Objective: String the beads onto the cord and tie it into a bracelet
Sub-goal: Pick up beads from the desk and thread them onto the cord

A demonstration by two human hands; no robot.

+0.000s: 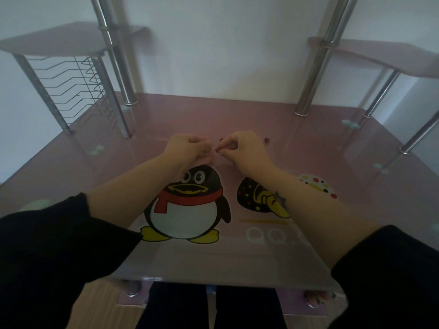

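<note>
- Bead (217, 150): tiny, hard, probably slippery; was pinched at its sides by right hand (247, 149) fingers (225, 145).
- Left hand (187, 148): fingers curled at bead's 9 o'clock; contents could not be told.
- Spare bead (268, 139): lay on tabletop (237, 112), 3 o'clock.

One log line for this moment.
right hand: pinches bead | left hand: fingers curled, hold unclear | loose bead on table

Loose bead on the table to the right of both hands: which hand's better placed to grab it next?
Right hand, likely: the loose bead lies just beside it, with the left hand farther off. It already pinches a second bead, though, so that one probably goes first.
</note>
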